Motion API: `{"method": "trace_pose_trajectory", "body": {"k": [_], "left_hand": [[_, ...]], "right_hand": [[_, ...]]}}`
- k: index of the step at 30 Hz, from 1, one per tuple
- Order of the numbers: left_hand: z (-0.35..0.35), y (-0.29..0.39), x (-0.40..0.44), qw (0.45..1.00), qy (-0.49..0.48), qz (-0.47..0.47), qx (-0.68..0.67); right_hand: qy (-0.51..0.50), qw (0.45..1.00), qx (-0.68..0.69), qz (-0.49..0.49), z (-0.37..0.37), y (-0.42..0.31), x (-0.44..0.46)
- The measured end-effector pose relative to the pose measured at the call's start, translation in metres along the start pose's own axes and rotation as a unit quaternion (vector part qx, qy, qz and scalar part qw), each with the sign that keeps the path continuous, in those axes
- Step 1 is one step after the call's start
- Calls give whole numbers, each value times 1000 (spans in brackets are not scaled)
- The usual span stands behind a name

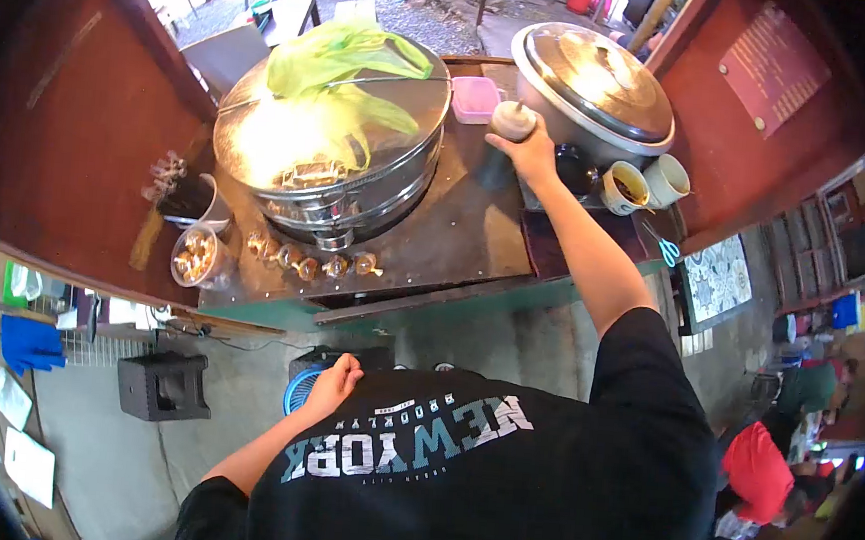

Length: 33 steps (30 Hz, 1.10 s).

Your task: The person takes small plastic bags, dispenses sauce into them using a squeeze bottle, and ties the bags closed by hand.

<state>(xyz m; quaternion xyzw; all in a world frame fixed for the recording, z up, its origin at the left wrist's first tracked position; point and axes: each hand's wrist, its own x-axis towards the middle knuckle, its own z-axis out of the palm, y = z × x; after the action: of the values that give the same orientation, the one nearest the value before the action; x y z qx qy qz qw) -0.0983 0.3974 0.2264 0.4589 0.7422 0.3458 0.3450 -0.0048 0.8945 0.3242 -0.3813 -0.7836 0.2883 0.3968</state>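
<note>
My right hand (529,152) is wrapped round the upper part of a squeeze bottle (513,121) with a cream-coloured nozzle top. The bottle's darker lower part stands on or just above the brown counter; I cannot tell which. Close by are a pink plastic container (475,100) and a large lidded pot (591,80). My left hand (332,387) hangs in front of my shirt, fingers curled in, with nothing visible in it.
A round metal steamer (357,200) carries a green plastic bag (337,63). Small knotted bags (307,266) line the counter's front edge. A tub (200,257), cups (626,188) and scissors (667,248) sit nearby. A black stool (164,387) stands on the floor.
</note>
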Motion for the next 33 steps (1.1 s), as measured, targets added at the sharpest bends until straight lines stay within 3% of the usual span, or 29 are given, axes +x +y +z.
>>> {"method": "trace_pose_trajectory", "body": {"k": [1,4,7,8,11,13,14,16,18,19,20,21,27,30,33], "left_hand": [[1,-7,7,994,32,55,94],[-5,-23,49,974,85,16,211],[4,-15,70,970,80,52,223],[11,-22,73,972,91,86,199],[15,-21,72,978,95,117,143],[9,-6,66,996,33,75,37],[13,-10,69,989,38,141,-26],[9,6,68,990,7,128,-58],[0,38,67,997,13,47,-60],[-4,52,67,998,16,-10,-64],[1,49,73,990,45,33,-132],[-3,60,75,989,57,12,-135],[4,113,78,958,171,49,-225],[18,125,68,956,203,28,-210],[34,127,59,942,251,7,-222]], "right_hand": [[-2,1000,1,-8,1,0,0],[-32,999,12,32,-9,-7,-4],[-50,998,4,-39,-17,5,-8],[-20,995,25,-93,-13,26,-10],[-63,997,-14,-32,-82,-32,-59],[-110,983,-73,-126,-131,-62,-69],[-129,968,-109,-185,-156,-78,-65],[-137,931,-215,-262,-205,-121,-46],[-111,900,-328,-264,-248,-169,-14],[-40,894,-336,-293,-266,-170,12],[7,865,-360,-349,-281,-192,33],[53,831,-380,-402,-296,-218,54],[256,731,-297,-558,-363,-306,248],[291,777,-224,-512,-359,-340,323],[263,803,-232,-482,-349,-370,394]]}}
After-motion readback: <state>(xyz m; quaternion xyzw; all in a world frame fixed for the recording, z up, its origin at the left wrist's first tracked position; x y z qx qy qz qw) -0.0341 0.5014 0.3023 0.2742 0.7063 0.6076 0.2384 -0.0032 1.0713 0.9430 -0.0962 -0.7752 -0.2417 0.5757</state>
